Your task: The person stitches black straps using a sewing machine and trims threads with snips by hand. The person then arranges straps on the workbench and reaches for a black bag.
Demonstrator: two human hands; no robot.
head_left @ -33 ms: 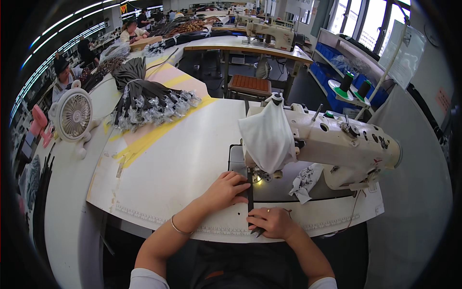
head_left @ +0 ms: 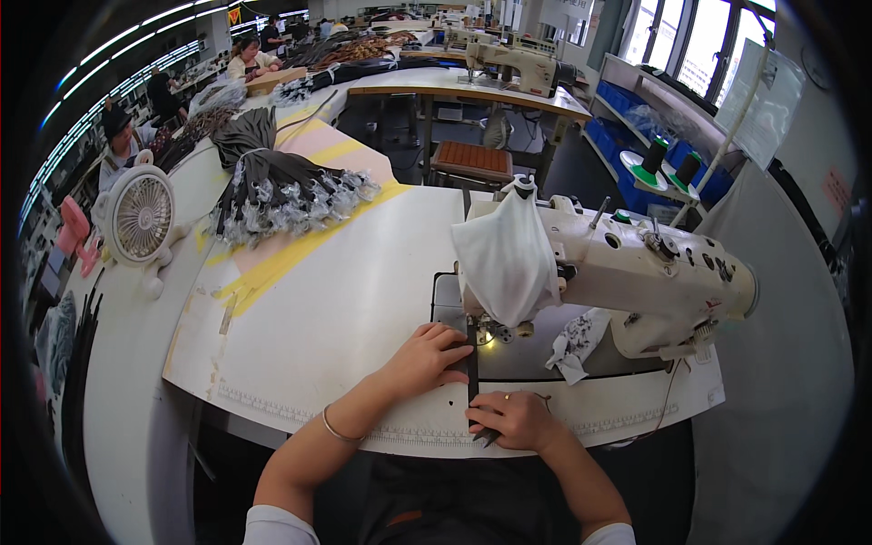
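A narrow black strap (head_left: 473, 363) runs front to back across the white table, passing under the needle area of a cream sewing machine (head_left: 636, 241). Beside the lit needle, my left hand (head_left: 422, 359) presses the strap with its bent fingertips, thumb on the strap's left edge. Nearer the table's front edge, my right hand (head_left: 518, 421) is closed on the same strap with thumb and forefinger. A dark pointed tool (head_left: 488, 437), perhaps thread snips, sticks out beneath the right fingers; its handle is hidden. A white cloth (head_left: 509, 254) drapes over the machine head.
Right of the needle lies a crumpled white cloth with dark bits (head_left: 577, 345). A bundle of dark straps with clear-wrapped ends (head_left: 282, 186) rests at the back left, near a white fan (head_left: 143, 218). Thread cones (head_left: 650, 160) stand at the right. Other people work in the background.
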